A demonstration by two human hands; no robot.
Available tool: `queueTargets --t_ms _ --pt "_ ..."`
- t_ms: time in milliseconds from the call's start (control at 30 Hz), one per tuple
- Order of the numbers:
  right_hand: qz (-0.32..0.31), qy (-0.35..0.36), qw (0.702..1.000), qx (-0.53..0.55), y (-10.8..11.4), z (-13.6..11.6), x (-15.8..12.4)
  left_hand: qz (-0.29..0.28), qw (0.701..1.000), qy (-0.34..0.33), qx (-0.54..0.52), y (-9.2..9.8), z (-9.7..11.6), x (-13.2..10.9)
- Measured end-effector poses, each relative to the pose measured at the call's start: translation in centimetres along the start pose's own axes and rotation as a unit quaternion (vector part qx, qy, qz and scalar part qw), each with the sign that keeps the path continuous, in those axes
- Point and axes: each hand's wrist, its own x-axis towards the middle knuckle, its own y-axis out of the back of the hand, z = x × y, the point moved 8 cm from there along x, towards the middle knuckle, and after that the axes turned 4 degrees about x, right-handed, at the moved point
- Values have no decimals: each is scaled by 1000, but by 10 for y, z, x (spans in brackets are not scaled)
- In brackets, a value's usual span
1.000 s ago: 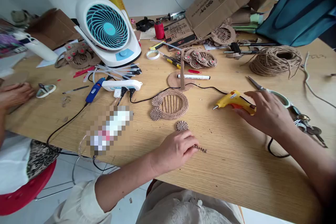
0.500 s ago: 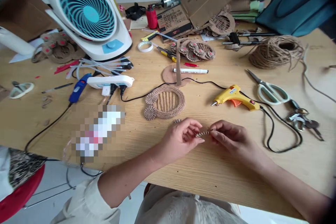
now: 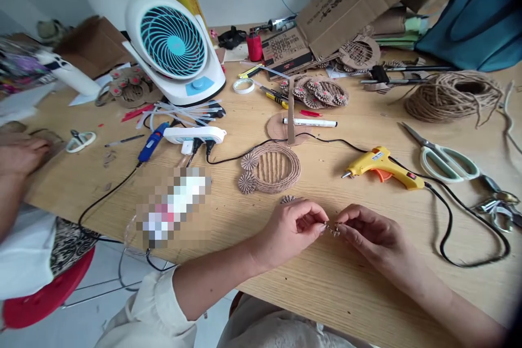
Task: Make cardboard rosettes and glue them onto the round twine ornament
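Between table edge [image 3: 293, 307] and glue gun [image 3: 379, 161], left fingers [image 3: 315, 231] and right fingers [image 3: 351, 235] pinch an apparently pleated strip [image 3: 334, 230].

One head cam, wide view, looking fwd & down across the desk [image 3: 346, 288] — lap [image 3: 281, 321] at btm edge, L hand [image 3: 293, 231] & R hand [image 3: 375, 234] close, lower ctr; wall [image 3: 253, 0] farthest, up top.

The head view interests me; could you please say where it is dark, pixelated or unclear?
Head view: the right corners darken to black, near the teal bag; head view: a mosaic patch hides something near the power strip; head view: the small piece between left hand and right hand looks too soft to identify.
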Motion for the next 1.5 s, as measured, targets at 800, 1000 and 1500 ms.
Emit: queueTargets --t_ms 800,1000,1500 --pt "25 -2 999 22 16 5 7 244 894 57 371 152 -14 20" --pt "7 -10 999 39 14 0 9 196 863 110 453 150 -45 37" --pt "64 -43 990 118 29 13 13 -60 901 -173 392 23 28 12"
